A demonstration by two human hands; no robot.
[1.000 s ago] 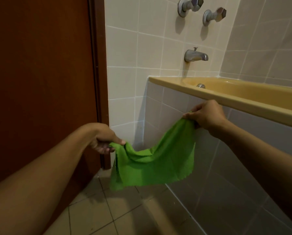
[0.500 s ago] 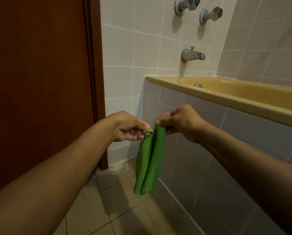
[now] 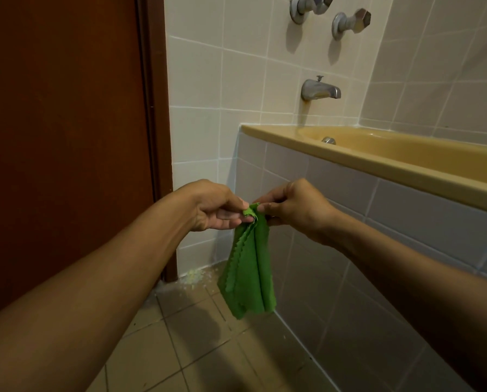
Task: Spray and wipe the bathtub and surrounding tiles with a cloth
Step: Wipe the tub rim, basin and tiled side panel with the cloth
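Both hands are up in front of the tiled tub side, pinching the top of a green cloth [image 3: 249,267] together. The left hand [image 3: 218,206] and right hand [image 3: 292,207] nearly touch at the fold, and the cloth hangs doubled over above the floor tiles [image 3: 197,343]. The yellow bathtub [image 3: 400,162] sits just to the right, with the spout [image 3: 320,90] above it.
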